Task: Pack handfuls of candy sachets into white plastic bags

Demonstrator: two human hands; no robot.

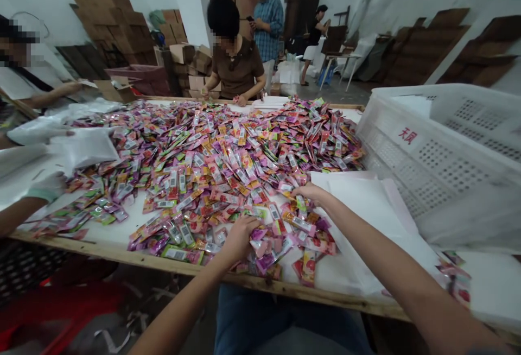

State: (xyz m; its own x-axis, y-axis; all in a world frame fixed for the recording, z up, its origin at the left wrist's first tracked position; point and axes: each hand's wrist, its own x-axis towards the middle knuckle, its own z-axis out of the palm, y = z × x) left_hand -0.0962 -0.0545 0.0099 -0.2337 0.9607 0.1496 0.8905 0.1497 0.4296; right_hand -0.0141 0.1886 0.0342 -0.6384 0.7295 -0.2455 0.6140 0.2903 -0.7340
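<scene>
A wide heap of small, colourful packets [244,154] in pink, purple, green and orange covers the table. Near the front edge, my left hand [243,235] rests among the packets with its fingers curled; several packets lie against its right side, and whether it grips one is hard to make out. Farther forward and to the right, my right hand [310,192] has its fingers bent down onto packets beside the white bags, its fingertips partly lost among them. Flat white bags [358,214] lie under my right forearm.
A white perforated crate [431,176] stands at the right. The table's wooden front edge [163,265] runs before me. Across the table a person in brown [244,64] handles packets. At the left are a co-worker's gloved hand [46,188] and clear bags [87,149]. Cardboard boxes [112,26] stand behind.
</scene>
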